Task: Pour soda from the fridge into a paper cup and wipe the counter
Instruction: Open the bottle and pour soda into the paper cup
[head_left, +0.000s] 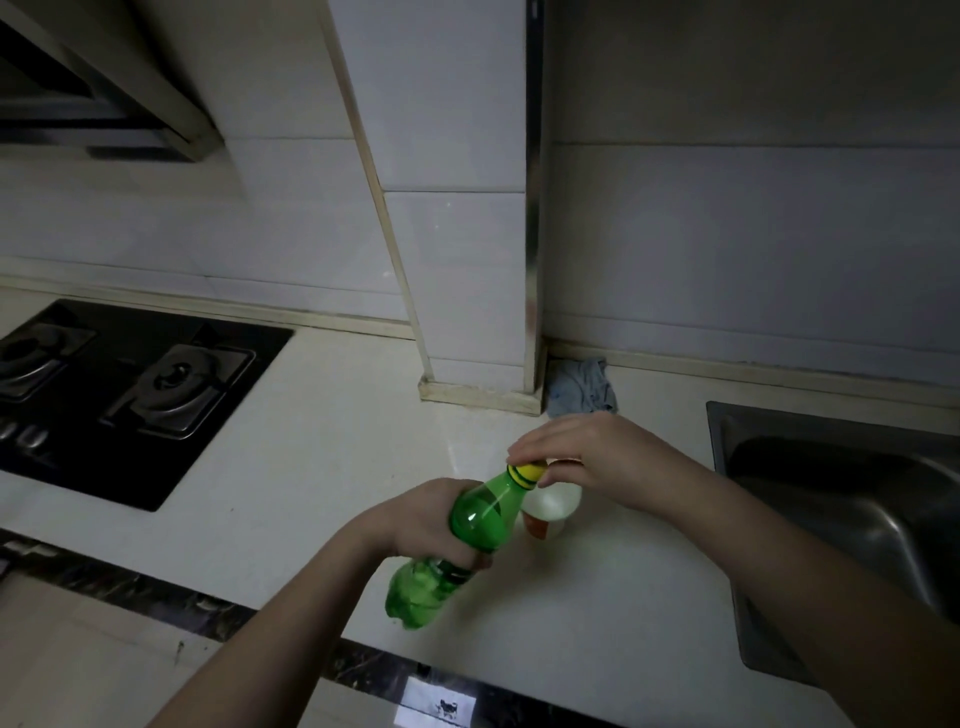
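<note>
Green soda bottle (470, 519) tilted above the counter (311, 441), just left of the paper cup (550, 506). Left hand (421, 519) wrapping its thin, squashable, likely slippery waist; right hand (587, 457) pinching the yellow cap (527, 474).

The room is dim. White tiles cover the wall (727, 234). A square pillar (457, 234) sticks out from it. Left of the pillar sits a black stove (119, 395). Right of the pillar is a metal sink (831, 493).
</note>
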